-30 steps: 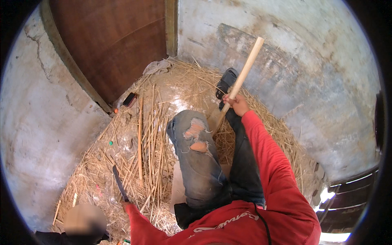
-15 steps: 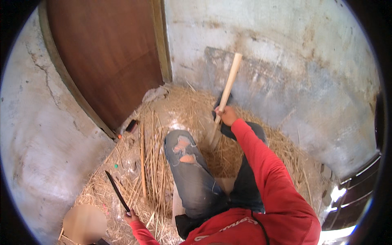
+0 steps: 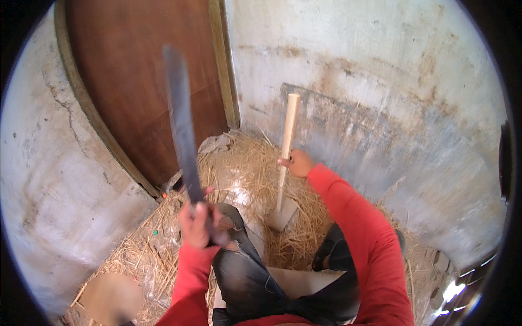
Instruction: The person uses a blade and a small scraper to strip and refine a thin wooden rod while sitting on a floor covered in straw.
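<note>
Machete (image 3: 182,119): long dark metal blade, raised fr. low L; looks ready for wk.
Pole (image 3: 289,127): pale smooth wood, nr-upright, lower end by pale flat piece (image 3: 284,217).
L hand (image 3: 197,224): fingers clenched rd machete handle.
R hand (image 3: 300,164): fingers gripping pole.

Head-worn fisheye view, looking down, close above the hands (image 3: 300,163)
</note>
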Demonstrator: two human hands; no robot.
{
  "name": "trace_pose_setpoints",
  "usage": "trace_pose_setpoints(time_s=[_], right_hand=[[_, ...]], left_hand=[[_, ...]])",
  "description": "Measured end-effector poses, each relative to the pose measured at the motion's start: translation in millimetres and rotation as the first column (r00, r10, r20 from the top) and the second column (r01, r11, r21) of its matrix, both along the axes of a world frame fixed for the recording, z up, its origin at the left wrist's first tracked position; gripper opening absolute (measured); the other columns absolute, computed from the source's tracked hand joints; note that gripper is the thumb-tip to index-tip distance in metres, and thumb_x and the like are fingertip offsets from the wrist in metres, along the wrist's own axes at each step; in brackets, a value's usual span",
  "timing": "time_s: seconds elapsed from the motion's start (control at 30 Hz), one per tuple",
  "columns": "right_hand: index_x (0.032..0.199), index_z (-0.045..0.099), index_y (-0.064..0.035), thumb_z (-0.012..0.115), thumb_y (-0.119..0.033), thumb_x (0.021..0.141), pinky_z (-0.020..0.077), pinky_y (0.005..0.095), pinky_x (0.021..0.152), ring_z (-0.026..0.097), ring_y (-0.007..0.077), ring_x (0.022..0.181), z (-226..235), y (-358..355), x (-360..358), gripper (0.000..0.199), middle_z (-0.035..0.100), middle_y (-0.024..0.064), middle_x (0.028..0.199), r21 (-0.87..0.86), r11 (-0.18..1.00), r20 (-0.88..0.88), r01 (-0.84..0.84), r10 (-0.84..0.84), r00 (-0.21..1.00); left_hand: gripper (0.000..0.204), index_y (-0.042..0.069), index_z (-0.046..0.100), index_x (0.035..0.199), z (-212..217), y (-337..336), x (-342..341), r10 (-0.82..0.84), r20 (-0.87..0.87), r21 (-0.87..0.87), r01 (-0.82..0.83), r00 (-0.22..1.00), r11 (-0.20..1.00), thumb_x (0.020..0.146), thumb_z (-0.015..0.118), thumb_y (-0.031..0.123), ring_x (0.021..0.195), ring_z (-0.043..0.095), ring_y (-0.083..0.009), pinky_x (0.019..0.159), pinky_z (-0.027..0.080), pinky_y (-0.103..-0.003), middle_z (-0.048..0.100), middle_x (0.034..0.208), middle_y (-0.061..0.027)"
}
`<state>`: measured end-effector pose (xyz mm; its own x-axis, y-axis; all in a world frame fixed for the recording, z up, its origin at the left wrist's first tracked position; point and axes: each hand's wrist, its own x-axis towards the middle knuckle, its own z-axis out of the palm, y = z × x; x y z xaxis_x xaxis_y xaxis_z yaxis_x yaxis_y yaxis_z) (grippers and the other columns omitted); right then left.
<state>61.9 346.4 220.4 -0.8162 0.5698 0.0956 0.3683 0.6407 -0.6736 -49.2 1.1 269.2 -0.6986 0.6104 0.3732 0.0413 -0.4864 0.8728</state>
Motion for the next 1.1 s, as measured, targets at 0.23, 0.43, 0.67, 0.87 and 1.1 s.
trace_pose_setpoints(time_s=[0.23, 0.43, 0.67, 0.87, 1.1], right_hand=[[0.115, 0.057, 0.0052, 0.059, -0.020, 0.099, 0.0532, 0.0337, 0.067, 0.066, 0.0161, 0.076, -6.5, 9.4, 51.7, 0.030, 0.068, 0.0130, 0.090, -0.367, 0.925, -0.307, -0.096, -0.024, 0.951], [0.131, 0.053, 0.0028, 0.048, -0.005, 0.092, 0.0515, 0.0344, 0.080, 0.063, 0.0167, 0.091, -13.4, 17.0, 60.2, 0.039, 0.065, 0.0109, 0.106, -0.583, 0.783, -0.490, -0.216, -0.127, 0.863], [0.143, 0.042, 0.0002, 0.046, -0.008, 0.083, 0.0483, 0.0326, 0.092, 0.059, 0.0203, 0.109, 5.2, 9.2, 83.8, 0.060, 0.056, 0.0121, 0.128, -0.800, 0.437, -0.525, -0.410, -0.181, 0.832], [0.151, 0.026, 0.0004, 0.051, -0.003, 0.078, 0.0519, 0.0326, 0.084, 0.062, 0.0220, 0.105, 29.1, -7.1, 85.9, 0.077, 0.054, 0.0216, 0.130, -0.703, 0.677, -0.472, -0.218, -0.215, 0.855], [0.148, 0.028, 0.0040, 0.066, -0.019, 0.078, 0.0515, 0.0367, 0.065, 0.066, 0.0257, 0.067, 71.6, -35.4, 78.6, 0.083, 0.065, 0.0225, 0.086, -0.194, 0.977, -0.228, 0.090, -0.134, 0.964]], left_hand=[[0.032, 0.002, 0.059, 0.110, 4.6, 186.6, 45.6, -0.150, -0.393, 0.136, 0.219, 0.907, 0.966, 0.103, 0.052, 0.032, 0.119, 0.052, -0.0200, 0.101, 0.041, -0.035, 0.049, 0.137, -0.0176], [0.037, 0.003, 0.062, 0.107, -19.3, 260.4, 63.1, -0.319, -0.267, -0.043, 0.319, 0.909, 0.947, 0.102, 0.054, 0.039, 0.108, 0.053, -0.0159, 0.095, 0.042, -0.031, 0.054, 0.121, -0.0130], [0.038, 0.005, 0.059, 0.109, -34.2, 272.7, 74.7, -0.275, -0.078, -0.029, 0.274, 0.958, 0.961, 0.102, 0.053, 0.042, 0.073, 0.049, -0.0050, 0.066, 0.042, -0.021, 0.054, 0.082, 0.0035], [0.033, 0.006, 0.057, 0.108, -26.8, 279.7, 69.7, -0.192, -0.007, 0.016, 0.192, 0.981, 0.981, 0.102, 0.055, 0.038, 0.068, 0.047, -0.0032, 0.059, 0.039, -0.021, 0.055, 0.081, 0.0026], [0.042, 0.005, 0.055, 0.115, -38.6, 274.1, 58.2, -0.255, -0.073, 0.138, 0.263, 0.964, 0.955, 0.103, 0.048, 0.045, 0.082, 0.053, -0.0089, 0.074, 0.044, -0.025, 0.055, 0.106, -0.0031]])
